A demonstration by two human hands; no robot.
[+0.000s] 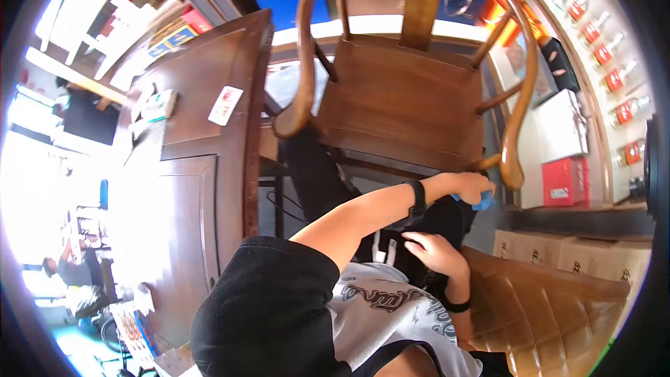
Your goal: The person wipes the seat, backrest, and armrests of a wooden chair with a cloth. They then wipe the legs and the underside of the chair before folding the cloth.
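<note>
My left hand [472, 186] reaches across my body to the right, its fingers closed round a blue cloth [483, 200]. The hand is right by the front end of the curved armrest of a brown wooden armchair [405, 98], whose seat faces me. A black watch band sits on that wrist. My right hand [441, 254] rests near my lap, nothing in it, fingers stretched out toward the left. A black band circles the right wrist. White drawstrings [380, 248] hang at my waist between the arms.
A wooden desk [192, 139] stands at left, bearing a red-and-white card [225, 105]. Shelves behind the chair hold a blue bag [289, 0]. At right are several bottles [618, 78], a red box [564, 183] and a brown quilted seat [544, 300]. A person [77, 272] is far left.
</note>
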